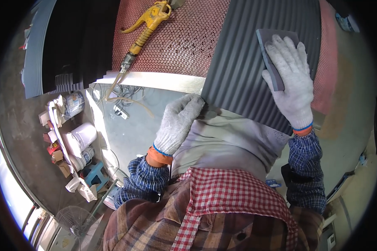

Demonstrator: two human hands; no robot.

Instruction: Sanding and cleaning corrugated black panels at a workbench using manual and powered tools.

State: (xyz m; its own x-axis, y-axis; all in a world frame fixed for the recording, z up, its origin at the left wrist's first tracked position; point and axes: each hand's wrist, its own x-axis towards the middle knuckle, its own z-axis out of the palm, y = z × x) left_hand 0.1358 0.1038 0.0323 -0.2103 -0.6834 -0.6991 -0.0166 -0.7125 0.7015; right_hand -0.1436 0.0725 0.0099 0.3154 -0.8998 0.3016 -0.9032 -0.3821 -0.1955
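A gloved right hand (291, 83) presses a grey sanding block (267, 54) flat against a dark ribbed panel (238, 71), while the gloved left hand (178, 123) grips the panel's near corner. The panel lies on a red perforated mat (180, 37), beside a yellow air gun (148, 23). On the concrete floor (21, 125) at left, white buckets (81, 140), small red and brown cartons (54, 152) and a fan (73, 219) stand along the bench.

We wear white knit gloves with orange cuffs on our left hand (178, 123) and right hand (291, 77), blue checked sleeves, a plaid shirt and a red-checked apron (234, 196) at the frame's bottom.
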